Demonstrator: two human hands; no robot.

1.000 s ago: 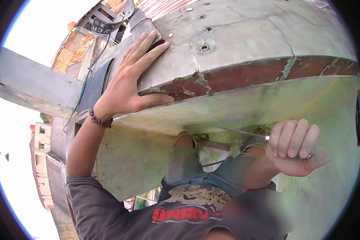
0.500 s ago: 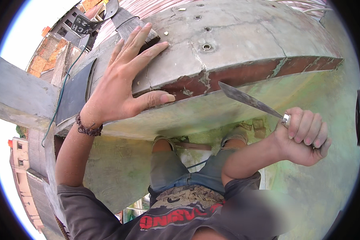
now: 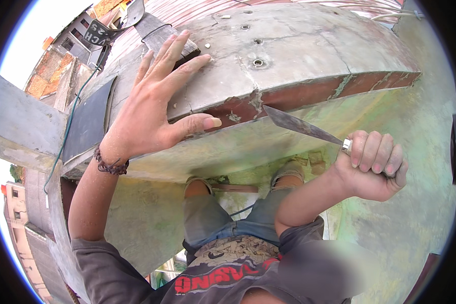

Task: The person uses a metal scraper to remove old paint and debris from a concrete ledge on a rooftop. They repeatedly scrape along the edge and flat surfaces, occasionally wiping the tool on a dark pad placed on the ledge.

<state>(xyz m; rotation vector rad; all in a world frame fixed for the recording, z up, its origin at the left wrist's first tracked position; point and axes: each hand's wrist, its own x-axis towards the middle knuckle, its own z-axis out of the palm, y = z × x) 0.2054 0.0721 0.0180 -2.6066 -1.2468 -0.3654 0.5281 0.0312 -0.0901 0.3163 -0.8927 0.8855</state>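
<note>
My left hand [image 3: 159, 104] lies on the grey concrete ledge [image 3: 299, 40], fingers spread, its thumb along the front edge; it holds nothing. My right hand [image 3: 372, 164] is closed in a fist round the handle of a scraper [image 3: 304, 124]. The scraper's flat, worn metal blade points up and left, its tip close to the reddish-brown front face [image 3: 309, 92] of the ledge. Whether the tip touches that face I cannot tell. Grey-green patches and cracks mark the face. Most of the handle is hidden in my fist.
Small bolt holes [image 3: 258, 63] sit in the ledge top. Beyond my left fingers lies a wooden block [image 3: 169, 38] with a metal bracket. A dark flat sheet [image 3: 90, 124] and a green cable [image 3: 72, 124] are at the left. Greenish wall [image 3: 405, 223] stands at the right.
The view has shifted slightly. My right hand and the scraper appear a little farther left; my left hand keeps its place on the ledge.
</note>
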